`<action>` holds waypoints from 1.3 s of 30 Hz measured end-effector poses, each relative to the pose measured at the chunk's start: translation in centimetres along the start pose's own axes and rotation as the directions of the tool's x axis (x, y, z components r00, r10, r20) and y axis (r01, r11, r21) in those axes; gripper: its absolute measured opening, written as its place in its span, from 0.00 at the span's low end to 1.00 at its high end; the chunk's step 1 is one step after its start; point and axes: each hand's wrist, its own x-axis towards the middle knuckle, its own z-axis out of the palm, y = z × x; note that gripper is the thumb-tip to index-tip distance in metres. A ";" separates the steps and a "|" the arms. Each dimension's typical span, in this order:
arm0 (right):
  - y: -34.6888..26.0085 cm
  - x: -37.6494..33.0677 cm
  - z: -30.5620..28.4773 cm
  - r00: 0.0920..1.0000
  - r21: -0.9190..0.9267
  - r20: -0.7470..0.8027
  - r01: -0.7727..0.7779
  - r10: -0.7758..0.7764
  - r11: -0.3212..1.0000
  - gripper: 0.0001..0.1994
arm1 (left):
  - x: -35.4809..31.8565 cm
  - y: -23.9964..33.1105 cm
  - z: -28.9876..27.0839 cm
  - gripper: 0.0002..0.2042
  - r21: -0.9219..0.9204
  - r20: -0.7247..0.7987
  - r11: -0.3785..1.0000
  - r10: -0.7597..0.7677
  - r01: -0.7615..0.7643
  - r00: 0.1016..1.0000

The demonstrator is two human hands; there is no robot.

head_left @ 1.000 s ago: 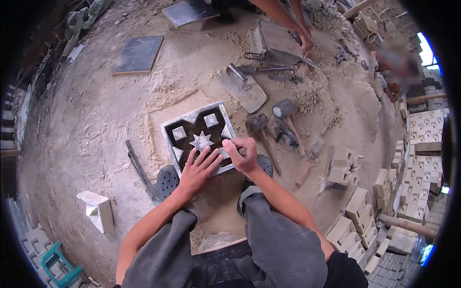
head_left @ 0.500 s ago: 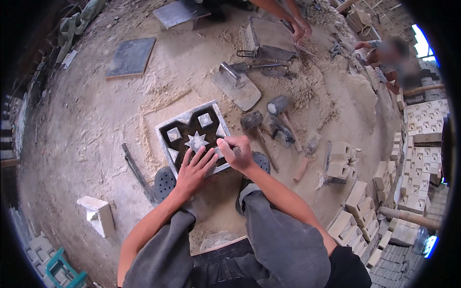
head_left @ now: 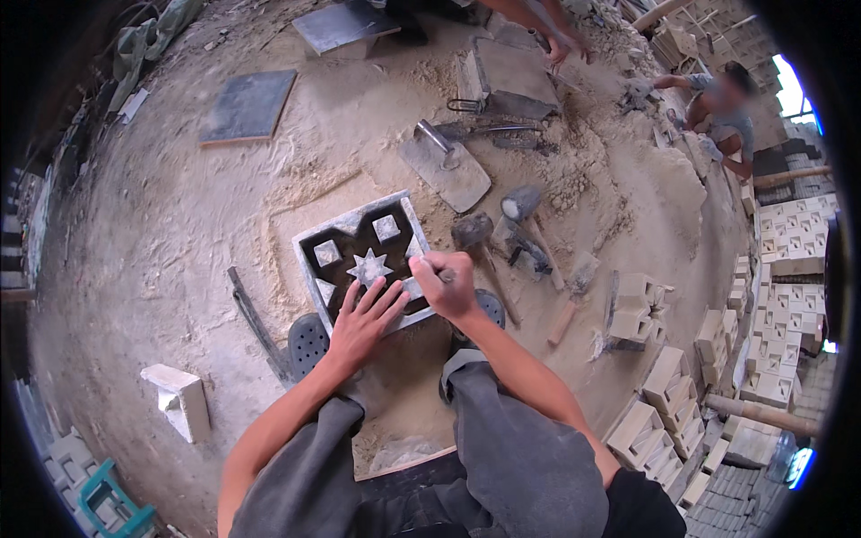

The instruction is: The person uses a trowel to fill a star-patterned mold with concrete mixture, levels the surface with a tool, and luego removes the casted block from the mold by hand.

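Note:
A square block mould [head_left: 309,242] with a pale frame lies on the ground between my feet. Inside it are dark recesses, square and triangular pieces, and an eight-pointed star piece [head_left: 369,266] in the middle. My left hand [head_left: 360,323] rests with its fingers spread over the mould's near side, the fingertips just below the star. At the mould's right edge my right hand [head_left: 446,282] is closed in a fist, thumb toward the mould. A small dark bit shows in its grip, but I cannot make out what it is.
Mallets [head_left: 470,229] and a brush-like tool [head_left: 565,314] lie to the right. Farther off are a flat shovel blade [head_left: 447,170], a dark board [head_left: 249,108] and a co-worker's hands [head_left: 563,49]. Cast blocks [head_left: 637,309] stand right, a single block [head_left: 179,399] left. Another person [head_left: 722,112] crouches far right.
Both hands stay on the mould in nearly the same pose. The co-worker's hands at the top have shifted slightly, and the person at the far right has changed posture.

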 end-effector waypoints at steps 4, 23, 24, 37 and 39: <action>1.0 -0.3 -0.8 0.999 0.004 -0.034 0.026 -0.026 1.000 0.18 | 0.4 0.2 -1.0 0.40 0.006 0.041 1.000 -0.002 0.002 0.999; 0.8 0.0 0.0 0.999 0.042 -0.034 -0.022 0.023 0.999 0.18 | 0.4 0.3 -0.9 0.39 0.013 0.030 1.000 -0.001 0.000 1.000; 2.2 -0.2 -0.3 0.999 0.043 -0.043 0.000 0.001 0.999 0.17 | 0.6 0.3 -0.7 0.39 0.007 0.013 1.000 0.009 -0.009 1.000; 2.4 -0.3 0.5 0.999 -0.013 -0.029 -0.020 0.019 1.000 0.18 | 0.8 0.3 -0.1 0.38 -0.017 0.005 1.000 0.008 -0.008 1.000; 0.3 -0.2 1.1 0.999 -0.050 -0.053 0.003 -0.006 0.999 0.18 | 0.0 -0.5 -0.3 0.37 0.024 0.019 0.999 0.021 -0.022 1.000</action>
